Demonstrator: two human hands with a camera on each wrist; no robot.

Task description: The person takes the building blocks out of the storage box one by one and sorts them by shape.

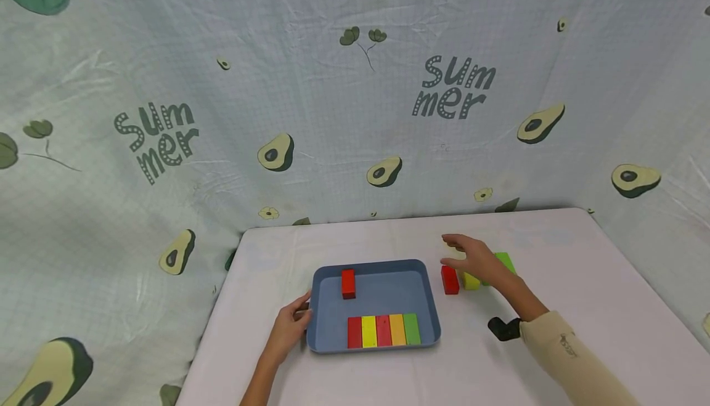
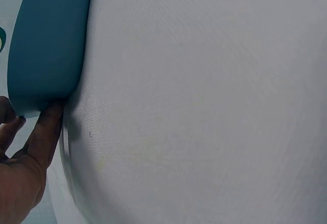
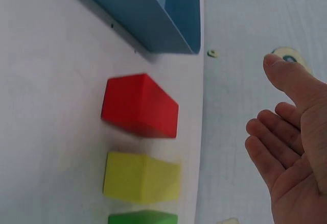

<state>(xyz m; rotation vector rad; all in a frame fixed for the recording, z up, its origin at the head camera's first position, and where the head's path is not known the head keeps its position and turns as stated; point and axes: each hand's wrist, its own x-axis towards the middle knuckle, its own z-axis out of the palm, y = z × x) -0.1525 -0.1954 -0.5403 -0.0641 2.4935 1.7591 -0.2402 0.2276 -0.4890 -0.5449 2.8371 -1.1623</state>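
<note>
A blue-grey tray [image 1: 383, 298] lies on the table. My left hand [image 1: 289, 327] rests against its left side, and in the left wrist view the fingers [image 2: 43, 137] touch the tray's outer wall [image 2: 48, 45]. Inside the tray, a red block [image 1: 348, 284] sits at the upper left, apart from a row of several coloured blocks [image 1: 384, 331] along the front wall. My right hand [image 1: 477, 259], holding nothing, hovers with thumb and fingers spread over a red block [image 1: 450, 280] right of the tray. Beside that block are a yellow block [image 3: 140, 178] and a green block [image 1: 505, 262].
White cloth covers the table [image 1: 333, 381]. Behind it hangs a curtain [image 1: 333, 98] printed with avocados and lettering. A black device [image 1: 503, 329] sits at my right wrist by the beige sleeve [image 1: 571, 357].
</note>
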